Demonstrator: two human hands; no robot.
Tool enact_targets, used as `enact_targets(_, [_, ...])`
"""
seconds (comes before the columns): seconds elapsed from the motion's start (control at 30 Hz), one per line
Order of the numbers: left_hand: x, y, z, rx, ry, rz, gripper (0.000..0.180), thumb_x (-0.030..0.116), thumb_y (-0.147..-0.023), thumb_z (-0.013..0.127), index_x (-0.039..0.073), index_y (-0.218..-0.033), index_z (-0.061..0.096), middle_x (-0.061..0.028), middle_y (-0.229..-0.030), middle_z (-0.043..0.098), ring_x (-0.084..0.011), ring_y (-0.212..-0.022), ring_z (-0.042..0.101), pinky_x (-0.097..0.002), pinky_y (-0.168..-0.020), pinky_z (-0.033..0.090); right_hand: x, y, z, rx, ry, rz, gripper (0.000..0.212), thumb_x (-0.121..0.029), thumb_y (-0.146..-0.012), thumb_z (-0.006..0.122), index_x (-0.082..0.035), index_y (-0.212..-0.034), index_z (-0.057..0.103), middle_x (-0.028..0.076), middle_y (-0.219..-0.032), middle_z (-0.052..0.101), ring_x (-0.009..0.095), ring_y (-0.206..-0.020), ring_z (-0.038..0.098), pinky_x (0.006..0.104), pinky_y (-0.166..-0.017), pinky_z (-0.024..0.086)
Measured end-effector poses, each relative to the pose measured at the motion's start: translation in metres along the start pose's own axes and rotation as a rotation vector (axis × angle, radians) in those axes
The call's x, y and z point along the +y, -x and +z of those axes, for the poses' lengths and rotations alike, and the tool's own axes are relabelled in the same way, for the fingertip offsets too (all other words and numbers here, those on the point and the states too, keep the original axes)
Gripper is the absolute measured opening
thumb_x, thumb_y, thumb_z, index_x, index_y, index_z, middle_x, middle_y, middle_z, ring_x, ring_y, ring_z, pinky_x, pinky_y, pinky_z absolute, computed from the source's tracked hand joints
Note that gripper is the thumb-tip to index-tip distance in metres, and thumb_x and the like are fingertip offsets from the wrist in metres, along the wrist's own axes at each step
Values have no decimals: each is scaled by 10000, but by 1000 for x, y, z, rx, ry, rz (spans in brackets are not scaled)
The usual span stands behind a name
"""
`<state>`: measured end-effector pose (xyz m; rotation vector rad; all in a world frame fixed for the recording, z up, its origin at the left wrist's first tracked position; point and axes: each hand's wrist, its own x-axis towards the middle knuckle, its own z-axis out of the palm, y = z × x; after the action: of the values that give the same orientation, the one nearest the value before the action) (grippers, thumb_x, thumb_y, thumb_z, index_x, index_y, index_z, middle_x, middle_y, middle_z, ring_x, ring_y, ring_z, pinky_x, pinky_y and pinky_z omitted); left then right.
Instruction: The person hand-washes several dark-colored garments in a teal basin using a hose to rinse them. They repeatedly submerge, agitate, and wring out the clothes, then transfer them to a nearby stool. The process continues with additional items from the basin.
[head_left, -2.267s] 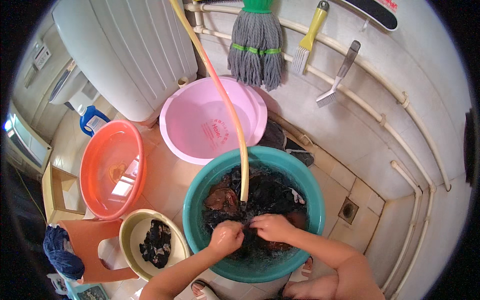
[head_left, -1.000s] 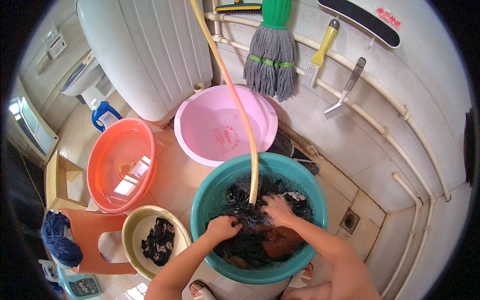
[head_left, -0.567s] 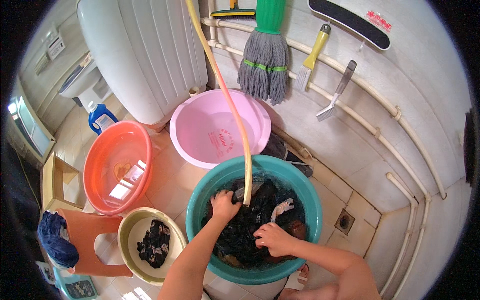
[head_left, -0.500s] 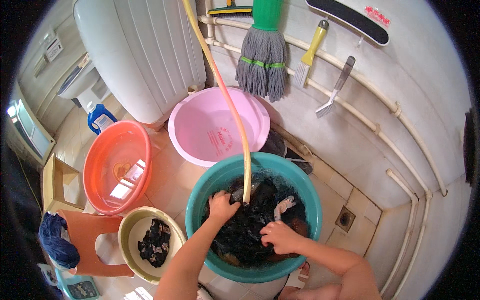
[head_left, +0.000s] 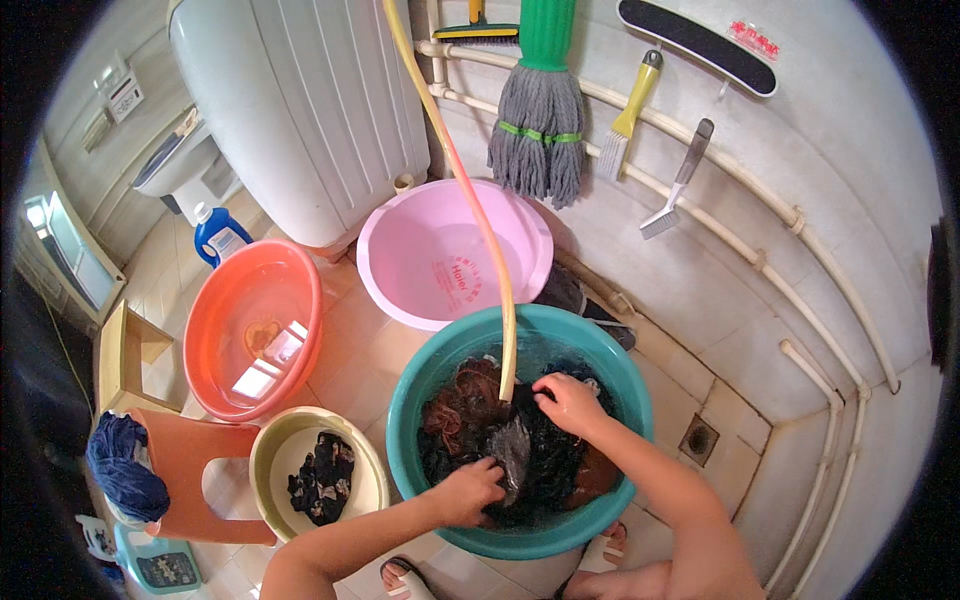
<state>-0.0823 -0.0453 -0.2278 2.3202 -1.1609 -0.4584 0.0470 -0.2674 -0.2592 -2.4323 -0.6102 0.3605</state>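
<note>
Clothes (head_left: pixel 545 445): wet, in teal tub (head_left: pixel 540 545), below hose (head_left: pixel 509 350). Left hand (head_left: pixel 472 492), right hand (head_left: pixel 570 403): fingers bent against clothes, can't tell if grasping. Best: spread out bunches, turn over evenly, don't knock hose.

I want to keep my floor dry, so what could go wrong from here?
With the left hand and right hand at the wet clothes in the tub, water could splash onto the floor. The hose hangs unheld over the tub; if nudged, it might swing clear.
</note>
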Motion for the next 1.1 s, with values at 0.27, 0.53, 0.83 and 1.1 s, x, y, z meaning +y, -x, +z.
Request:
enact_targets(0.27, [40,-4,-21,186,234,-108,238,229,-679,700,39,-695,558,-125,-743,507,-311,-768,497,-399,-645,432,-30,32,36,-182,106,-215,430,-348,-699,606,-80,-1028,542,117,-919,599,319,-816,579,472,-723,428])
enact_targets(0.53, [-7,-46,-4,665,111,-354,259,242,-784,601,7,-888,571,-159,-980,538,-337,-869,540,-416,-765,433,-62,74,29,-303,-61,-532,321,-271,-699,617,-55,-924,541,148,-803,581,333,-765,571,438,-686,444])
enact_targets(0.83, [-34,-28,18,258,-73,-519,334,341,-750,594,8,-722,595,-167,-849,553,-338,-761,546,-451,-675,439,-37,70,-28,-182,316,35,496,-468,-821,489,-70,-552,613,138,-563,573,294,-581,590,406,-529,467])
enact_targets(1.1, [-8,5,-13,152,37,-530,315,315,-714,621,16,-620,589,-137,-673,550,-311,-740,537,-423,-645,433,-22,42,-34,203,167,-31,164,-193,-724,622,-50,-726,542,103,-735,559,302,-742,538,432,-636,440])
